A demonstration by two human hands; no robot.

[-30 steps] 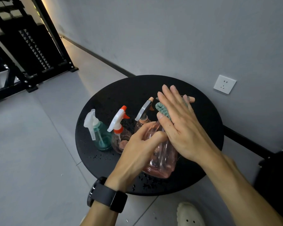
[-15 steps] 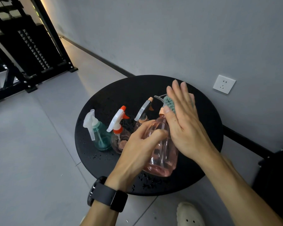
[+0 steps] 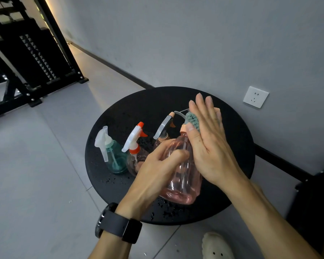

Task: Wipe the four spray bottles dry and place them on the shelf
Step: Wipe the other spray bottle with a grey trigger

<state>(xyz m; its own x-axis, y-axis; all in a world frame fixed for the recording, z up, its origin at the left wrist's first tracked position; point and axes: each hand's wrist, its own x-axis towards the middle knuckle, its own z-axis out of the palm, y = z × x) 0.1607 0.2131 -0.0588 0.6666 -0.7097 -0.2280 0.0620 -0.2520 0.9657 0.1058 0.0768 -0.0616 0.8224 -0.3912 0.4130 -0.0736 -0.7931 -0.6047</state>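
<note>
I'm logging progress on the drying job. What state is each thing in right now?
Big pink bottle: lifted, tilted, gripped by left hand.
Green cloth: pressed on its neck by right hand.
Teal bottle: upright on table.
Orange-trigger bottle: upright.
Grey-trigger bottle: upright.
Table: wet with droplets.

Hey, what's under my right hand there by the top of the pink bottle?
A green cloth shows under the right hand, pressed against the neck of the pink bottle. Most of the cloth and the bottle's spray head are covered by the hand.
</note>
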